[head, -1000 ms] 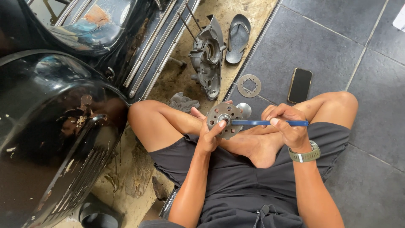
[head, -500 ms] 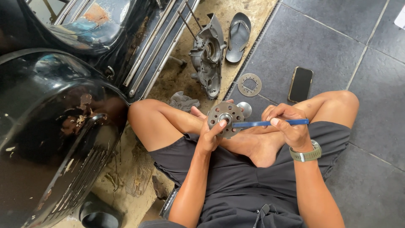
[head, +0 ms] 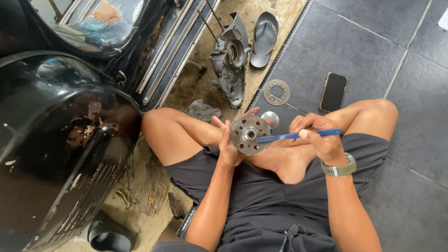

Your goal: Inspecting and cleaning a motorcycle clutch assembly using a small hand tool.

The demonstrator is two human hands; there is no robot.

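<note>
I sit cross-legged on the floor. My left hand (head: pixel 227 140) grips a round grey metal hub with several holes (head: pixel 247 135), held upright in front of my shins. My right hand (head: pixel 319 137) holds a slim blue tool (head: pixel 298 136) level, its tip touching the right side of the hub. A grey watch (head: pixel 339 169) is on my right wrist.
A black scooter body (head: pixel 60 140) fills the left side. A grey engine casing (head: pixel 229 60), a sandal (head: pixel 264 39) and a rag (head: pixel 203 111) lie ahead. A toothed ring plate (head: pixel 276 92) and a black phone (head: pixel 333 92) rest on the dark tiles.
</note>
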